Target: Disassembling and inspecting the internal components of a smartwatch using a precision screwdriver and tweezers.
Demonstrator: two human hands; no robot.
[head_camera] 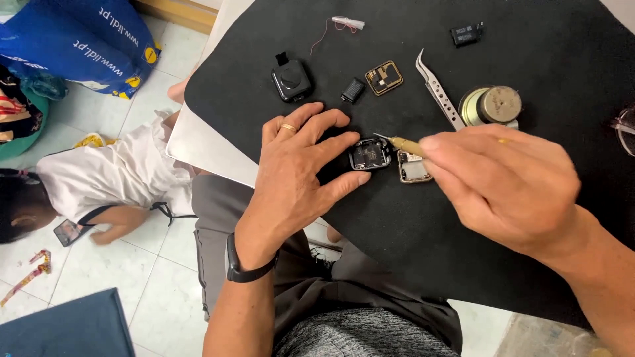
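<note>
My left hand (297,168) lies flat on the black mat (542,46), fingers spread, its thumb and forefinger bracing a small opened smartwatch body (369,154). My right hand (503,182) grips a brass-coloured screwdriver (405,145) whose tip touches the upper right corner of the watch body. A second square watch part with a pale face (413,168) lies just right of the body, partly under my right fingers.
On the mat's far side lie a black square charger piece (291,80), a small black block (352,90), a gold-framed square board (384,77), steel tweezers (438,96), a round metal tin (493,106) and a small black chip (466,34). A person (99,178) lies on the floor at left.
</note>
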